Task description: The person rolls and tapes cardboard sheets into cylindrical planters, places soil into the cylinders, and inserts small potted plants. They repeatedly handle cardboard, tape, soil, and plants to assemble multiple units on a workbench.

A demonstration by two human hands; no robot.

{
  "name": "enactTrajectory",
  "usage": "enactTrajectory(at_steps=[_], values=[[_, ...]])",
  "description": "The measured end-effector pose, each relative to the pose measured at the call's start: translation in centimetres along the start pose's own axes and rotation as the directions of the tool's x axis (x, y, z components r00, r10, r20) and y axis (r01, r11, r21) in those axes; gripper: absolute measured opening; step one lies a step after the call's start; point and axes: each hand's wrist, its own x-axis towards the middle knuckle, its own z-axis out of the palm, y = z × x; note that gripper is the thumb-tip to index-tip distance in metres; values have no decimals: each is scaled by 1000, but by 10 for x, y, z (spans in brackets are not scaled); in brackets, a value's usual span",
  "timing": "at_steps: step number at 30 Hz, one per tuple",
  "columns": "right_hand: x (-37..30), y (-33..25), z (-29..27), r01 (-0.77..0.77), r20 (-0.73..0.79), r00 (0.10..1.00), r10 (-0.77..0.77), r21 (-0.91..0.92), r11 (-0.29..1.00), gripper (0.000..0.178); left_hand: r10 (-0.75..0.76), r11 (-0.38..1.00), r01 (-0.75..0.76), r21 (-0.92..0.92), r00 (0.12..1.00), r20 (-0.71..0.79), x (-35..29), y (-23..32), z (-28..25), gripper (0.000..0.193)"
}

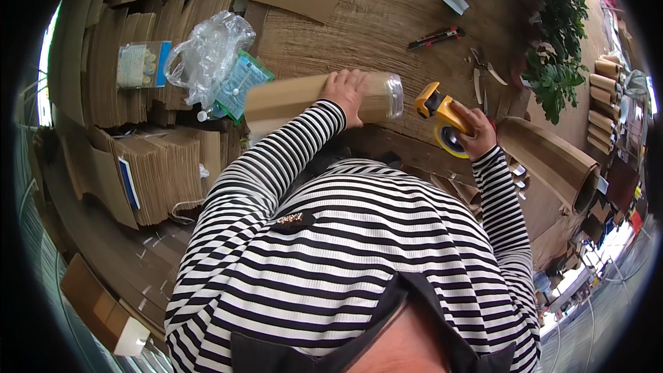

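Observation:
A long brown cardboard bundle (290, 100) lies crosswise on the wooden table in front of me. Shiny clear tape (394, 95) covers its right end. My left hand (347, 93) grips the bundle from above, fingers over the far side and thumb toward me. A yellow tape dispenser (435, 102) is in my right hand (476, 132), its head pointing at the taped end with a gap between them. The dispenser's tape roll (452, 139) hangs below my fingers.
Stacks of flat cardboard (162, 173) stand at left, beside a clear plastic bag (210, 48) and a green-blue packet (242, 86). A utility knife (436, 38) and pruning shears (487, 69) lie beyond. A leafy plant (552, 62) and a large cardboard tube (552, 159) are at right.

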Motion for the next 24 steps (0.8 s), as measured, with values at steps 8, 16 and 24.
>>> enactTrajectory(at_steps=[8, 16, 24], values=[[67, -90, -10, 377, 55, 926, -373, -123, 918, 58, -260, 965, 260, -14, 965, 9, -14, 10, 8, 130], [101, -118, 10, 495, 505, 834, -223, -506, 707, 49, -267, 958, 246, -150, 954, -137, -16, 5, 16, 135], [83, -21, -16, 436, 385, 886, -258, -506, 744, 62, -23, 998, 32, 54, 987, -160, -9, 3, 15, 98]])
